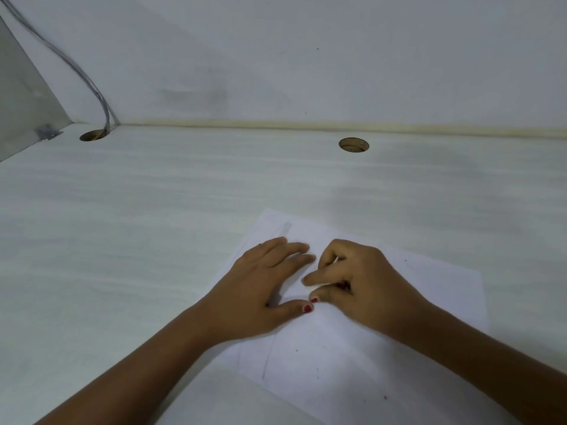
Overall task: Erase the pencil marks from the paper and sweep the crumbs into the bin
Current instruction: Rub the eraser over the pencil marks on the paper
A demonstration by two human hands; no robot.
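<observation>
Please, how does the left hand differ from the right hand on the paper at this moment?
The left hand lies flat with straight fingers, while the right hand has curled fingers. The left hand holds nothing and presses the paper; the right hand pinches a small white eraser. Both rest on the paper, and both thumbs show red nail polish.

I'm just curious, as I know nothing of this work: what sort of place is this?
Probably an office or study desk: a white desktop with a round cable hole, a grey cable dropping into a second hole at the corner, and a side partition.
</observation>
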